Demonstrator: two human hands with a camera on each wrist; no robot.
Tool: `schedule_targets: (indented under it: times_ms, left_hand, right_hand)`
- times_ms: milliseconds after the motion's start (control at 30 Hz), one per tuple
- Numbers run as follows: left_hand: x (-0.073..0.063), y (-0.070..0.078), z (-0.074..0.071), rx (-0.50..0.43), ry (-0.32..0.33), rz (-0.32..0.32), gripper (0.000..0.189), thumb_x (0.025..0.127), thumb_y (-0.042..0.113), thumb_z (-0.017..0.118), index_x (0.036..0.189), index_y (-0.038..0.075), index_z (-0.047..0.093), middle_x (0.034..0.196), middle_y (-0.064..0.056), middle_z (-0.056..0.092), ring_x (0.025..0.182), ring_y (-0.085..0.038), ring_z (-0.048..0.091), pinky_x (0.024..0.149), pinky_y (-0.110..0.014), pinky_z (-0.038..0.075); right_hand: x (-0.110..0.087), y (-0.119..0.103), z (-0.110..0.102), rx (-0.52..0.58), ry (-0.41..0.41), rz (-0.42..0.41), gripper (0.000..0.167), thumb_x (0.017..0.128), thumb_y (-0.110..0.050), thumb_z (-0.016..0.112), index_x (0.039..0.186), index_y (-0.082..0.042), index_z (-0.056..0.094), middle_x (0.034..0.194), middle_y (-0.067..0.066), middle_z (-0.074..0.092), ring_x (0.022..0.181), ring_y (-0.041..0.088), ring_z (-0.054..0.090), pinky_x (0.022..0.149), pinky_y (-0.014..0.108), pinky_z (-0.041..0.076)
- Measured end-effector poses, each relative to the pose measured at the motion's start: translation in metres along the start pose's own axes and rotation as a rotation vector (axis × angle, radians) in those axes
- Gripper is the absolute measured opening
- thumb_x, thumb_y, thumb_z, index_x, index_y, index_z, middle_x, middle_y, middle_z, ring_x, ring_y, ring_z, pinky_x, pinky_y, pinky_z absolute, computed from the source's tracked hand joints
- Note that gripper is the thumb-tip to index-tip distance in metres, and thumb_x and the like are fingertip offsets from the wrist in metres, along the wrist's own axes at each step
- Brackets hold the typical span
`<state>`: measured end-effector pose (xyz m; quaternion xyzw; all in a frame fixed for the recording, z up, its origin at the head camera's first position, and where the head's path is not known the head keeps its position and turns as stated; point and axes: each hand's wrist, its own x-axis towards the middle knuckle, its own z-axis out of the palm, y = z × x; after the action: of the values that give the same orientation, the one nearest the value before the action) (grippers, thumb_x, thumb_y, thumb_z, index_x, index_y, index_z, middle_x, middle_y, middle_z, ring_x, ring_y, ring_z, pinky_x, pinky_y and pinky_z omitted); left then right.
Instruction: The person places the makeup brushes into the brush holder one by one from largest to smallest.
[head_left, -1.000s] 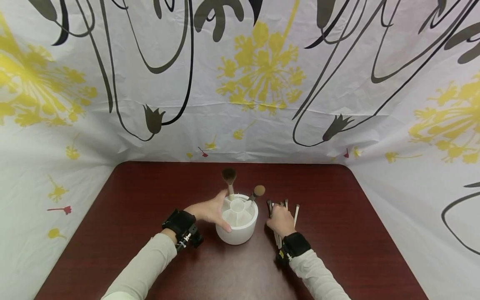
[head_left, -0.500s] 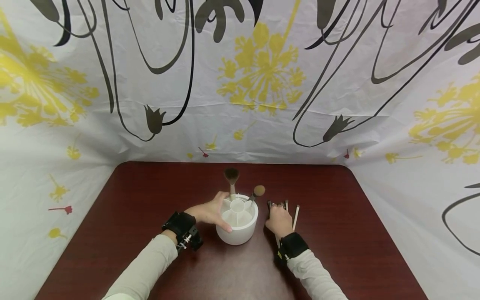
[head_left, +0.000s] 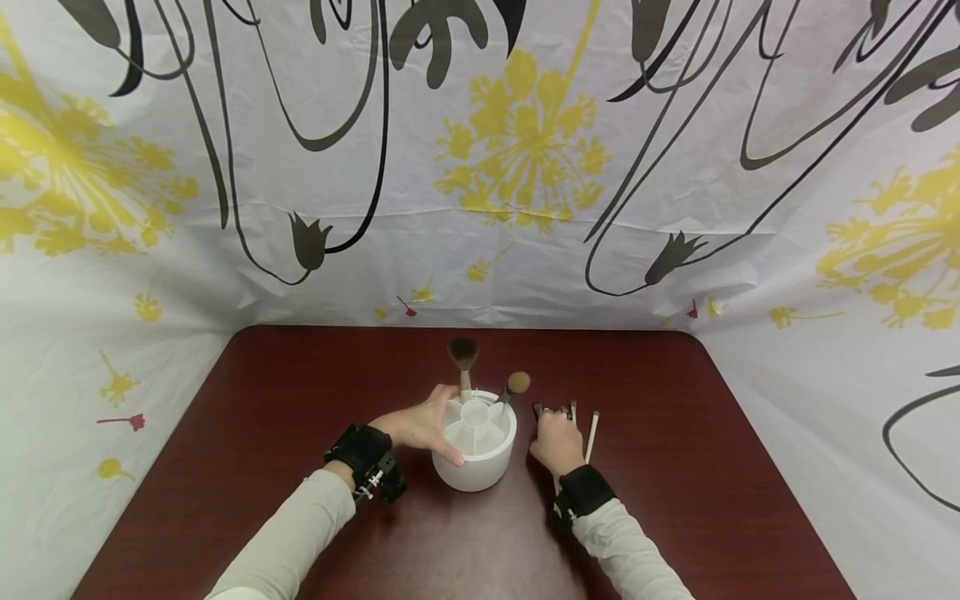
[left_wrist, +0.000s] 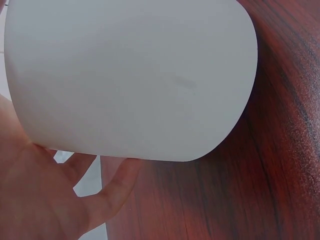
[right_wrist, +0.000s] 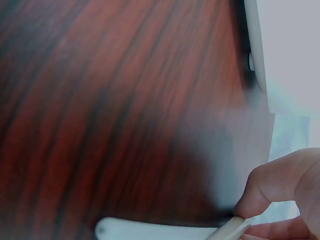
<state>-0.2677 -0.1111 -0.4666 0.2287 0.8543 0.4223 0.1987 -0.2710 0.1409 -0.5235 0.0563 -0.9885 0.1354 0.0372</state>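
In the head view my left hand (head_left: 420, 423) grips a white round divided holder (head_left: 474, 477) from its left, the thumb by the front rim. The holder's smooth side (left_wrist: 135, 80) fills much of the left wrist view, with fingers along its edge. A fluffy dark makeup brush (head_left: 463, 352) and a tan-tipped makeup brush (head_left: 517, 383) stand in back compartments. My right hand (head_left: 558, 442) is low over several makeup brushes lying right of the holder, partly hiding them. In the right wrist view its fingers pinch a pale brush handle (right_wrist: 230, 229).
A light-handled brush (head_left: 592, 435) lies just right of my right hand. Another white handle (right_wrist: 155, 230) lies close under the fingers. The dark red table (head_left: 337, 358) backs onto a white patterned cloth (head_left: 480, 275).
My right hand has shifted slightly left and down over the brushes, covering more of their handles. The fluffy brush in the holder leans a little further right. My left hand stays put.
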Motion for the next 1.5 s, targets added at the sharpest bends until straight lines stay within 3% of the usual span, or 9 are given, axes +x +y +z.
schedule_targets:
  times_ms: [300,667,933,1200,1500]
  left_hand:
    - [0.000,0.003,0.000,-0.009,-0.009,-0.003,0.104,0.054,0.028,0.085,0.134,0.001,0.024,0.131,-0.016,0.026,0.122,-0.028,0.029,0.100,-0.044,0.028]
    - [-0.001,0.003,-0.001,-0.007,-0.011,-0.007,0.104,0.055,0.028,0.085,0.135,0.002,0.024,0.131,-0.016,0.026,0.123,-0.028,0.029,0.100,-0.045,0.028]
    - [-0.001,0.003,-0.002,-0.008,-0.020,-0.002,0.103,0.055,0.028,0.084,0.135,0.002,0.023,0.131,-0.016,0.025,0.123,-0.028,0.028,0.101,-0.044,0.026]
    - [-0.001,0.004,-0.002,-0.007,-0.019,0.001,0.103,0.055,0.027,0.084,0.135,0.002,0.023,0.132,-0.017,0.025,0.124,-0.028,0.027,0.101,-0.044,0.026]
    - [0.000,0.005,-0.002,-0.008,-0.024,-0.008,0.105,0.055,0.030,0.084,0.135,0.003,0.022,0.132,-0.017,0.025,0.123,-0.029,0.027,0.101,-0.046,0.026]
  right_hand:
    - [-0.005,0.001,-0.008,0.058,0.068,-0.035,0.005,0.064,-0.002,0.058,0.065,-0.002,0.053,0.059,0.012,0.051,0.049,0.022,0.049,0.040,0.033,0.035]
    - [-0.008,0.009,-0.014,0.068,0.155,-0.061,0.016,0.065,0.000,0.060,0.068,-0.004,0.044,0.051,0.003,0.038,0.041,0.015,0.036,0.039,0.027,0.025]
    - [-0.012,0.008,-0.025,0.110,0.175,-0.052,0.012,0.067,-0.001,0.061,0.077,0.001,0.055,0.060,0.008,0.049,0.047,0.018,0.045,0.042,0.030,0.034]
    - [-0.016,0.007,-0.034,0.234,0.187,-0.025,0.024,0.071,-0.001,0.061,0.094,0.006,0.058,0.072,0.011,0.058,0.058,0.021,0.052,0.053,0.036,0.044]
    - [-0.018,0.004,-0.047,0.301,0.207,-0.030,0.025,0.074,-0.002,0.060,0.096,0.006,0.053,0.072,0.012,0.056,0.058,0.020,0.049,0.059,0.038,0.042]
